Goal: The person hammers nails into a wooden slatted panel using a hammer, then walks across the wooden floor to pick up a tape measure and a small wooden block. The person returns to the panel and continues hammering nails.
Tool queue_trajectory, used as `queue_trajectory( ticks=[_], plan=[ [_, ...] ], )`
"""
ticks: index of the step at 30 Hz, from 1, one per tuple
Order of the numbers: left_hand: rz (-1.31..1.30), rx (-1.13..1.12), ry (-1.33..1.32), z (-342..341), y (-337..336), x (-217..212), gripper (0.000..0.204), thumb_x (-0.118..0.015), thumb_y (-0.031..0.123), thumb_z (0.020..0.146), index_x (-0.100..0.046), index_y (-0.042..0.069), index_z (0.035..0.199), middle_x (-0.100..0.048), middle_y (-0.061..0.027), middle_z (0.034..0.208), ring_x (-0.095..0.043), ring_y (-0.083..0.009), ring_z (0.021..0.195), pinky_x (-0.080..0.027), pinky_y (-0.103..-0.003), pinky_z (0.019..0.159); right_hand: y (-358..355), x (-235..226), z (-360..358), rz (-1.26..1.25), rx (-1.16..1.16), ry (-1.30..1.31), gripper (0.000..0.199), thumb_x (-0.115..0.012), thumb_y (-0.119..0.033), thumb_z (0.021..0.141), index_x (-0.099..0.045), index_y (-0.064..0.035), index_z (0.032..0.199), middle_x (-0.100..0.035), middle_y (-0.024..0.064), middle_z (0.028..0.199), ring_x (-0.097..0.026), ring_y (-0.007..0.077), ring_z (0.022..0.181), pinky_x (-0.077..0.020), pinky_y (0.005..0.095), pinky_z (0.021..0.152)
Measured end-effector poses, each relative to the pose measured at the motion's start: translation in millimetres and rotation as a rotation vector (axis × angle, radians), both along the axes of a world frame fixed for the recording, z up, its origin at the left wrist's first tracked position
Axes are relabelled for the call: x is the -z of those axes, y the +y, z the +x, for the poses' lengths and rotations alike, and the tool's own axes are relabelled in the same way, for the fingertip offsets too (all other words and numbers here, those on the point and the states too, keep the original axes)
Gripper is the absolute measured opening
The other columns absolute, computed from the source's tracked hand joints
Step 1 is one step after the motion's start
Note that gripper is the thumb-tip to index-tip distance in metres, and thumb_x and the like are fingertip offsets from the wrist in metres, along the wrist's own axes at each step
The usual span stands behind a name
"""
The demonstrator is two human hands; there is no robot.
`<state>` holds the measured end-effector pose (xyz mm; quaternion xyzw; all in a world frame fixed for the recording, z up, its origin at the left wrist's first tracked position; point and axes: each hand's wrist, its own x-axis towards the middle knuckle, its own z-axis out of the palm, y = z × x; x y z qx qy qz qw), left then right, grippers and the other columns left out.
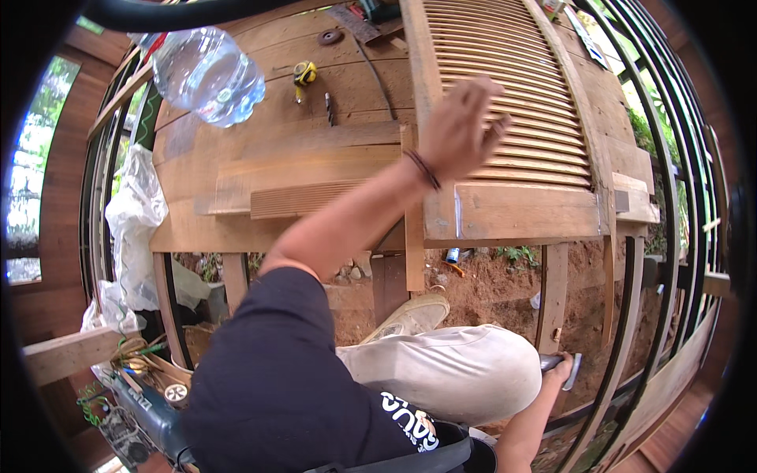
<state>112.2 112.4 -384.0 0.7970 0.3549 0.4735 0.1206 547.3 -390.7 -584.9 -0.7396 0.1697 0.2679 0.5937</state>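
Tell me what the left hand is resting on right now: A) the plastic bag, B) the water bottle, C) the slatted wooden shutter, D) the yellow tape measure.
C: the left hand lies spread on the slats of the wooden shutter on the workbench, while the water bottle and the yellow tape measure lie apart from it, farther left.
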Motion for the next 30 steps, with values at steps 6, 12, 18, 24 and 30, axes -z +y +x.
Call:
queue_trajectory(
  ticks=[6,12,18,24,30],
  plan=[
    [-0.069,0.031,0.575,-38,29,92,0.072,-0.028,0.059,0.104,-0.03,0.008,0.154,-0.021,-0.0141,0.164,-0.008,-0.0261,0.155,-0.003,-0.049,0.126,25,20,-49,-0.097,-0.064,0.113,0.016,-0.06,-0.015,0.084,-0.061,-0.001,0.093,-0.065,0.0116,0.086,-0.062,0.0282,0.077,-0.0498,0.0389,0.076],
    [-0.083,0.067,0.655,-36,28,113,0.073,-0.029,0.062,0.102,-0.033,0.01,0.154,-0.027,-0.0116,0.163,-0.014,-0.0261,0.154,-0.006,-0.049,0.127,39,16,-78,-0.194,-0.239,0.016,0.021,-0.06,-0.014,0.084,-0.061,0.0017,0.098,-0.066,0.0131,0.089,-0.064,0.0291,0.082,-0.0499,0.0389,0.08],
    [-0.184,0.0,0.217,-45,17,101,0.055,-0.054,0.039,0.1,-0.047,0.004,0.142,-0.047,-0.0187,0.147,-0.037,-0.0311,0.142,-0.024,-0.046,0.121,39,27,-95,-0.307,-0.489,-0.256,0.026,-0.06,-0.013,0.084,-0.062,0.0045,0.104,-0.067,0.0146,0.093,-0.065,0.03,0.086,-0.05,0.0388,0.083],
    [-0.994,-0.305,-0.446,-110,-114,74,0.029,-0.059,0.029,0.099,-0.066,0.001,0.107,-0.068,-0.0105,0.107,-0.063,-0.0213,0.094,-0.051,-0.034,0.082,75,16,-117,-0.53,-0.718,-0.65,0.042,-0.06,-0.009,0.084,-0.057,0.0118,0.12,-0.068,0.0202,0.104,-0.066,0.0317,0.097,-0.0487,0.0386,0.092],
    [-1.702,0.099,-0.854,-96,-152,79,0.047,-0.066,0.039,0.097,-0.054,0.006,0.128,-0.065,-0.0092,0.117,-0.065,-0.0269,0.106,-0.054,-0.04,0.088,103,18,-119,-0.483,-0.707,-0.699,0.056,-0.07,-0.011,0.082,-0.052,0.004,0.134,-0.061,0.0257,0.127,-0.059,0.0401,0.119,-0.0454,0.0442,0.1]
  ],
)
